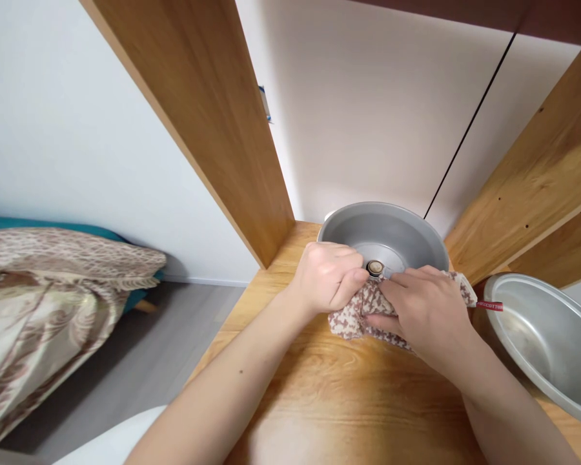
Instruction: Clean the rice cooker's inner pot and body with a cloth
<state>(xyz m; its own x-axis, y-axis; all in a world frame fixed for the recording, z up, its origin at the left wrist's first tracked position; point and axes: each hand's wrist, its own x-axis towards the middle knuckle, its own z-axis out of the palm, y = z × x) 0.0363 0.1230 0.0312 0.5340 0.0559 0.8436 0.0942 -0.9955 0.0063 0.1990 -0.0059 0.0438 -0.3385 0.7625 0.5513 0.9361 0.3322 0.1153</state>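
A grey rice cooker body [382, 223] stands on the wooden table, with a round sensor [375, 267] showing at the centre of its heating plate. Over its near rim lies a brown-and-cream patterned cloth [348, 323] with a red tag [490, 306]. My left hand [329, 274] is closed at the left of the near rim, thumb pressed over the cloth's edge; its fingertips are hidden. My right hand [423, 303] grips the cloth along the right of the near rim, its fingers bent toward the inside and its thumb underneath.
A silver metal inner pot [552, 329] sits at the right. Wooden posts [208, 116] rise behind the table [310, 400] on both sides. A black cord [469, 129] runs down the pale back panel. To the left, patterned fabric [53, 310] covers teal furniture above the grey floor.
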